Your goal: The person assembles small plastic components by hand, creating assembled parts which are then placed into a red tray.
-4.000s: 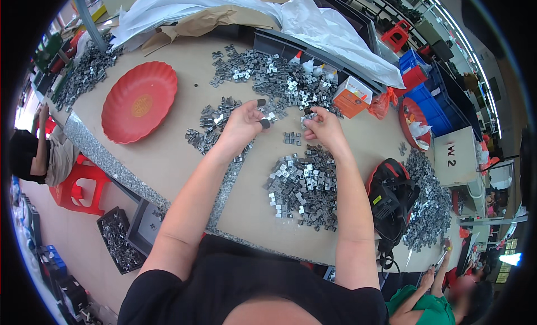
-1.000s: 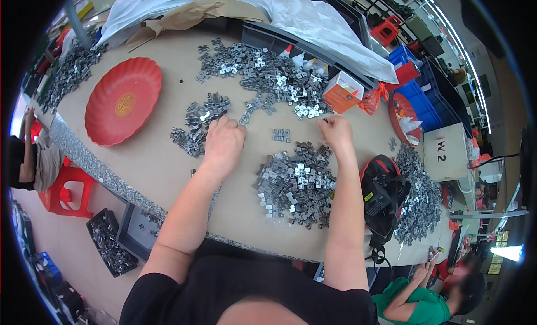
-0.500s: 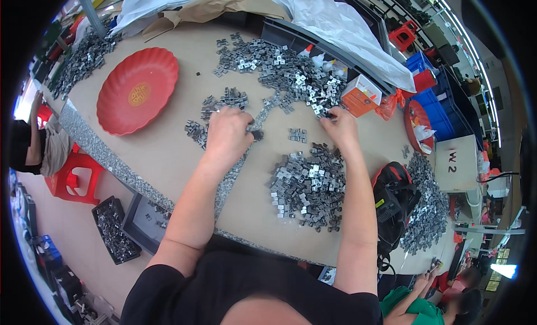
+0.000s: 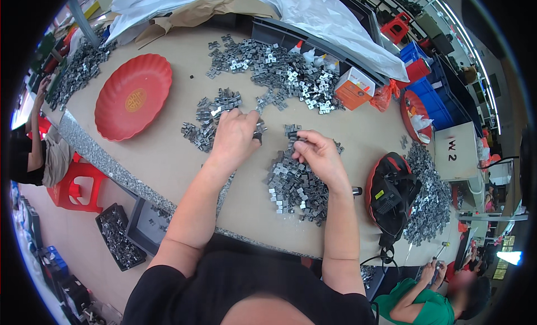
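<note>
Currently L hand (image 4: 234,137) nr metal pcs (image 4: 224,99), R hand (image 4: 320,157) by pile (image 4: 293,184); can't tell either grip.

Both bare forearms (image 4: 193,216) reach forward, slanting toward each other. The left hand (image 4: 235,137) is turned knuckles-up, its fingers curled; the right hand (image 4: 319,157) angles leftward, thumb and bent forefinger close together.
</note>
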The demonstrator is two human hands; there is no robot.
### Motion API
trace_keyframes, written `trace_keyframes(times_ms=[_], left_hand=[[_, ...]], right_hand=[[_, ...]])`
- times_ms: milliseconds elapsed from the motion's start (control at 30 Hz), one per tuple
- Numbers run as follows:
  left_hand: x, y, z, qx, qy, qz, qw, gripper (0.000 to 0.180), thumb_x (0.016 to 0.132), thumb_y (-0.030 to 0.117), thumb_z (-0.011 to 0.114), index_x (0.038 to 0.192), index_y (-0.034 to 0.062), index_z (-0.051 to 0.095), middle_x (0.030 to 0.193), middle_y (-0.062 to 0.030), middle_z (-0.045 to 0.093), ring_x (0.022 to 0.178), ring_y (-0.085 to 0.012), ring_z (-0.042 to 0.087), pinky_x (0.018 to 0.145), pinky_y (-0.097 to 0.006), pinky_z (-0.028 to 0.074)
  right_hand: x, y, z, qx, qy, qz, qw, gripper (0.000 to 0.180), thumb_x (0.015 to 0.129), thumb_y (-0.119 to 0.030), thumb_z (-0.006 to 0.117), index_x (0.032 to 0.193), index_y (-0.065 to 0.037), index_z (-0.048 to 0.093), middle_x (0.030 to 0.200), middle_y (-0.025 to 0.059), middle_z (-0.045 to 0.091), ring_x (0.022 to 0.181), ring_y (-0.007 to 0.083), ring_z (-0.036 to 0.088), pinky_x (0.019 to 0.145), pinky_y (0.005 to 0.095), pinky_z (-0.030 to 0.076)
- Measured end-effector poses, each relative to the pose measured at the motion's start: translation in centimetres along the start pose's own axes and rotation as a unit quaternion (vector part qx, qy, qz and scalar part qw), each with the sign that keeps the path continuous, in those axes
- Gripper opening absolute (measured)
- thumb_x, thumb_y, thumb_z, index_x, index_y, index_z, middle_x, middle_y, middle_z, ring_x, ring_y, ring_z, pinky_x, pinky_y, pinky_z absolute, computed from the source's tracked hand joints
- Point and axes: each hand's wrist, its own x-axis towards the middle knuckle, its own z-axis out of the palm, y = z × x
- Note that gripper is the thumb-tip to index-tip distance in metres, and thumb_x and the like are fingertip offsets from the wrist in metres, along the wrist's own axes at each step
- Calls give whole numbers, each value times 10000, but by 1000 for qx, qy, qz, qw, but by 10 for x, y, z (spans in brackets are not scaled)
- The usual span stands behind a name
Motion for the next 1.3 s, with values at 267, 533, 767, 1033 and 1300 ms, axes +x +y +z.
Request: trace_keyframes(times_ms=[267, 533, 767, 1033, 1300], left_hand=[[0, 16, 5, -677, -122, -141, 712, 191, 717, -57, 505, 902, -21, 535, 757, -44, 582, 651, -71, 525, 600, -187, 415], [0, 11, 14, -706, -135, -136, 682, 218, 716, -88, 479, 906, -9, 551, 814, -51, 589, 685, -80, 535, 630, -195, 427], [0, 18, 12, -661, -125, -111, 731, 200, 714, -94, 493, 889, -13, 547, 824, -43, 593, 726, -78, 549, 677, -196, 434], [-8, 26, 24, -687, -49, -35, 724, 322, 688, -152, 487, 986, -31, 492, 916, -69, 563, 878, -123, 541, 769, -235, 434], [-16, 38, 40, -597, -77, -47, 797, 202, 630, -52, 511, 824, -18, 555, 664, -54, 483, 579, -101, 451, 512, -252, 372]], right_hand=[[-2, -7, 11, 163, 9, 52, 985, 356, 729, -4, 592, 1033, 46, 413, 722, 96, 573, 569, 111, 559, 488, 200, 461], [-2, -4, 12, 151, 22, 61, 986, 266, 720, 9, 596, 953, 65, 482, 727, 112, 582, 557, 123, 567, 491, 210, 481], [-2, -3, 9, 181, 39, 89, 979, 181, 718, -11, 599, 878, 45, 533, 658, 89, 584, 506, 106, 560, 446, 191, 470], [-6, -13, 5, 145, 23, 88, 985, 134, 729, -37, 596, 836, 29, 549, 642, 56, 575, 509, 91, 551, 428, 183, 454], [-13, -10, -10, 32, 33, 15, 999, 79, 753, -32, 565, 810, 21, 549, 636, 24, 558, 496, 46, 497, 432, 148, 369]])
